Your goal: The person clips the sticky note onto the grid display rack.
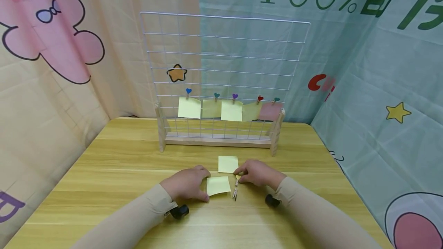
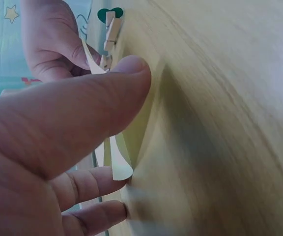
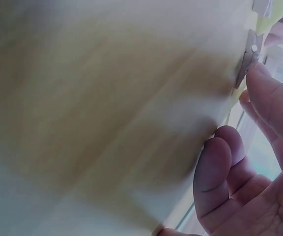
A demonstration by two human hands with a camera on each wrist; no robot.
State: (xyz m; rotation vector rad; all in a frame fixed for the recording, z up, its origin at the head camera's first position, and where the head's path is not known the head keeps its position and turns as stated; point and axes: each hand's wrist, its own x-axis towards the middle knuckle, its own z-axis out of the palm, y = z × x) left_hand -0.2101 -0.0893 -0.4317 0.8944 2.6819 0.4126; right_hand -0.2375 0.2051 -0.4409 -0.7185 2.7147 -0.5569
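Note:
A pale yellow sticky note (image 1: pixel 218 186) with a curled near edge lies on the table, my left hand (image 1: pixel 186 183) holding its left side between thumb and fingers. In the left wrist view, the thumb (image 2: pixel 127 73) crosses in front of that note (image 2: pixel 121 160). Just right of it are small wooden clothespins (image 1: pixel 235 194), one with a yellow heart. My right hand (image 1: pixel 259 173) pinches at the heart end; in the right wrist view its thumb touches a clothespin (image 3: pixel 249 56). A green heart clothespin (image 2: pixel 112 24) shows in the left wrist view. Another yellow note (image 1: pixel 228 164) lies behind.
Behind the hands stands a white wire grid (image 1: pixel 225 53) in a wooden base (image 1: pixel 218 140). Several notes, yellow and one pink (image 1: pixel 270 111), hang from it by heart clothespins. Printed curtains (image 1: pixel 373 87) surround the wooden table (image 1: pixel 114 180).

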